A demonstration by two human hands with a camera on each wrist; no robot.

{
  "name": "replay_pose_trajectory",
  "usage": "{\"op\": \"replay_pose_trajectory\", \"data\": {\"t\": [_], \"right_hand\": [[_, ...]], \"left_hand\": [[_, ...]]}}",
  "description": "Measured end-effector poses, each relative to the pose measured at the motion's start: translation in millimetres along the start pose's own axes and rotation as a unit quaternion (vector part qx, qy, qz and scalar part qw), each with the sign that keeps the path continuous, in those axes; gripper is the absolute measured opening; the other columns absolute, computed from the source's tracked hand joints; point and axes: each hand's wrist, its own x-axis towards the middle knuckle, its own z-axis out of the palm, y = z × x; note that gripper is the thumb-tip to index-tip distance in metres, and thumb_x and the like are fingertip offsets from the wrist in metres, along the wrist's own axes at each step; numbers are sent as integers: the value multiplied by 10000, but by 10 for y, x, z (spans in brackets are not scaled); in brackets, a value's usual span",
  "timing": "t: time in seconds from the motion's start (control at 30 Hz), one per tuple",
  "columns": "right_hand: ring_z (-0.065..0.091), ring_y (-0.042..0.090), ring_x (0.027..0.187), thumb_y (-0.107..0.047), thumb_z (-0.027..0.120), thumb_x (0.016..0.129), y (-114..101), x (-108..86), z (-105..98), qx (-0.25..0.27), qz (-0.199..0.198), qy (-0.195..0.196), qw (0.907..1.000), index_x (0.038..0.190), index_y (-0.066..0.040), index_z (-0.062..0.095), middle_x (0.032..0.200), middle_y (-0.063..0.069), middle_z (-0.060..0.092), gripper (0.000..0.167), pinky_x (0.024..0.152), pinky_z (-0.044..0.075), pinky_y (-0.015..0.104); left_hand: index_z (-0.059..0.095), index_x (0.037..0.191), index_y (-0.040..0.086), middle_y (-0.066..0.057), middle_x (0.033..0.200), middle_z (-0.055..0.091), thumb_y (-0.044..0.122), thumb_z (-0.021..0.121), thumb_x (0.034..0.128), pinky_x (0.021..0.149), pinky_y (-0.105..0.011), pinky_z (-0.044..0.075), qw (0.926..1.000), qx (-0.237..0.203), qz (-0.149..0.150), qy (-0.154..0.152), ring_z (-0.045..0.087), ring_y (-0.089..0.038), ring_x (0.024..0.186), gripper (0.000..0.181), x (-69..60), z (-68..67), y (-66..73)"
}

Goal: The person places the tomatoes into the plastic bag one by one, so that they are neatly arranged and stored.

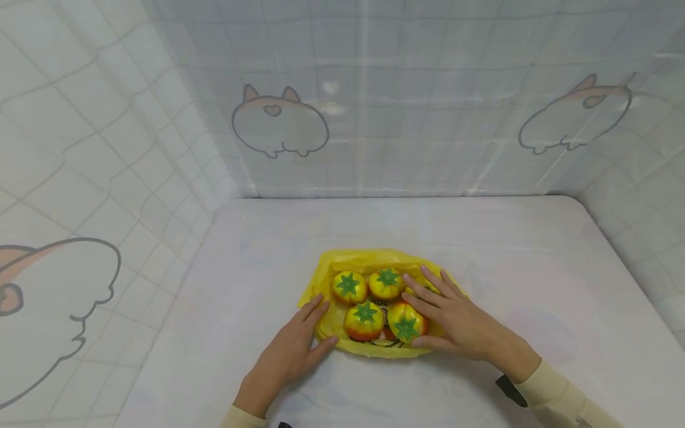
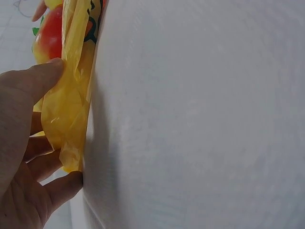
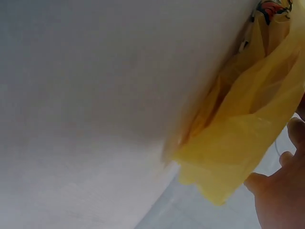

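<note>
A yellow plastic bag [image 1: 374,258] with dark print lies spread on the table. On it sit several yellow-and-red toy fruits with green star-shaped leaf tops, one a fruit [image 1: 350,288] at the back left. My left hand [image 1: 289,353] rests at the bag's left edge with fingers extended; in the left wrist view its thumb and fingers touch the crinkled plastic. Over the right side spreads my right hand [image 1: 468,327], its fingers reaching across the front-right fruit [image 1: 408,323] and partly covering another behind. The right wrist view shows the bag's loose edge [image 3: 228,157] beside that hand.
The white table [image 1: 257,249] extends around the bag on every side. Behind it stands a pale grid-patterned curtain wall [image 1: 401,137] with cartoon drawings, and similar panels rise at left and right.
</note>
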Motion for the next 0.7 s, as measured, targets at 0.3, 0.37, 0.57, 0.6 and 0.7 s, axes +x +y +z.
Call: {"op": "replay_pose_trajectory", "data": {"t": [0.3, 0.37, 0.57, 0.6, 0.7], "right_hand": [[74, 418, 1578, -651, 611, 933, 33, -10, 23, -36, 11, -74, 10000, 1565, -118, 445, 1715, 70, 209, 844, 1221, 118, 701], [71, 419, 1578, -650, 610, 933, 38, -10, 22, -31, 5, -109, 9999, 1572, -111, 430, 1717, 74, 201, 855, 1215, 128, 707], [37, 424, 1579, -648, 609, 935, 39, -13, 26, 6, 99, -294, 9995, 1582, -89, 395, 1727, 73, 151, 881, 1200, 150, 725], [36, 430, 1577, -645, 609, 938, 38, -13, 26, 13, 129, -321, 9994, 1586, -86, 384, 1728, 78, 146, 885, 1199, 151, 726], [31, 442, 1574, -634, 606, 951, 35, -11, 28, 28, 210, -371, 9991, 1602, -84, 345, 1728, 93, 136, 891, 1199, 148, 726]], "left_hand": [[455, 1552, 95, -83, 1660, 345, 471, 654, 988, 1159, -497, 424, 10000, -28, 4, 35, 400, -323, 1481, 706, 12, 0, 14], [455, 1552, 97, -82, 1660, 346, 478, 649, 991, 1156, -498, 427, 10000, -30, -13, 35, 403, -322, 1480, 706, 14, 3, 18], [464, 1547, 101, -76, 1657, 351, 497, 631, 996, 1150, -498, 435, 10000, 3, -93, 24, 410, -311, 1477, 699, 13, 7, 32], [465, 1546, 102, -75, 1657, 352, 497, 631, 995, 1150, -498, 435, 9999, 9, -102, 24, 410, -310, 1477, 698, 12, 4, 37], [465, 1547, 101, -74, 1658, 352, 492, 635, 994, 1151, -498, 433, 9999, 28, -111, 8, 408, -309, 1478, 698, 15, -8, 48]]}}
